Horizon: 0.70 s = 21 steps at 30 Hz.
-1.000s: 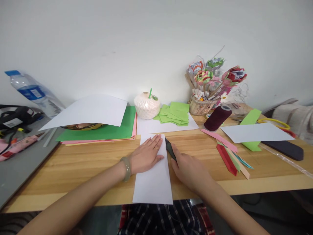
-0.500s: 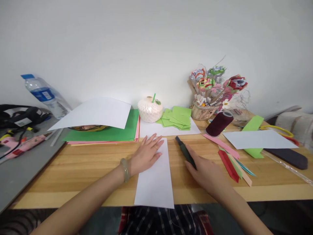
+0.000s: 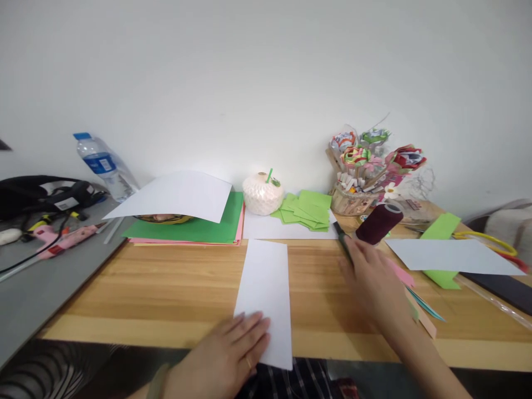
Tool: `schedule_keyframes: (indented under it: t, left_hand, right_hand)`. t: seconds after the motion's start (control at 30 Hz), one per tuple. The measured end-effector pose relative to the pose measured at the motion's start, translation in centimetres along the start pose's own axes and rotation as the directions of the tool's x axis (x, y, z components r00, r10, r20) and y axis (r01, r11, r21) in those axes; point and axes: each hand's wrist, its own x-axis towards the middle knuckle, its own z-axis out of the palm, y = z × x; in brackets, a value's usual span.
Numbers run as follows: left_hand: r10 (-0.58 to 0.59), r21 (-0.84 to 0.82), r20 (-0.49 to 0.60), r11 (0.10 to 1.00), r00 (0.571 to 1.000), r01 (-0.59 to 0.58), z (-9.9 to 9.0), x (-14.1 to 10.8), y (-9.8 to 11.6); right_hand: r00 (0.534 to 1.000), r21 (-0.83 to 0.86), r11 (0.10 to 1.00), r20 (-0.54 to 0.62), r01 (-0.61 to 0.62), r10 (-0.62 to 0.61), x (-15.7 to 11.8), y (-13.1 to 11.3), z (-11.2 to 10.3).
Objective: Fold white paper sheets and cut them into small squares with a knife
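A folded-looking strip of white paper (image 3: 266, 282) lies lengthwise at the table's front, its near end jutting past the edge. My left hand (image 3: 233, 346) rests on the lower left part of this strip, fingers stretched out, holding nothing. My right hand (image 3: 369, 277), blurred by motion, is to the right of the paper, closed around a dark green utility knife (image 3: 343, 241). The knife's dark tip points up and left, near the white sheet (image 3: 291, 233) at the back. Coloured paper strips (image 3: 421, 305) are partly hidden under my right hand and forearm.
Behind are green paper squares (image 3: 307, 209), a white coconut-shaped object (image 3: 262, 195) and a paper stack (image 3: 233, 221). To the right stand a maroon thread spool (image 3: 379, 223) and a basket of paper flowers (image 3: 351, 200). A glue gun (image 3: 66, 241) and bottle (image 3: 102, 166) are left.
My left hand has slid from the paper's far end down to its near end. My right hand has moved right and slightly forward with the knife. The view has shifted a little left.
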Motion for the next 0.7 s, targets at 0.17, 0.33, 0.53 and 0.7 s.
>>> schedule_keyframes:
  t: [0.17,0.33,0.53,0.7]
  left_hand:
    - [-0.295,-0.447,-0.257,0.880,0.920,0.158,1.7,-1.7,-0.4]
    - [-0.754,-0.890,0.017,0.288,0.656,0.354,1.3,-0.4,0.0]
    - [-0.676,-0.897,0.081,0.271,0.733,0.350,0.7,-0.1,0.0]
    - [-0.567,-0.773,0.014,0.517,0.824,0.368,-0.1,-0.3,-0.4]
  right_hand:
    - [0.928,0.343,0.864,-0.193,0.368,-0.319,-4.9,-4.6,-0.8]
    - [0.919,0.494,0.775,-0.208,0.394,-0.335,-8.2,-6.9,-1.1]
    - [0.897,0.542,0.721,-0.181,0.433,-0.403,-9.5,-7.5,0.1]
    - [0.867,0.561,0.673,-0.195,0.482,-0.458,-9.1,-7.8,0.2]
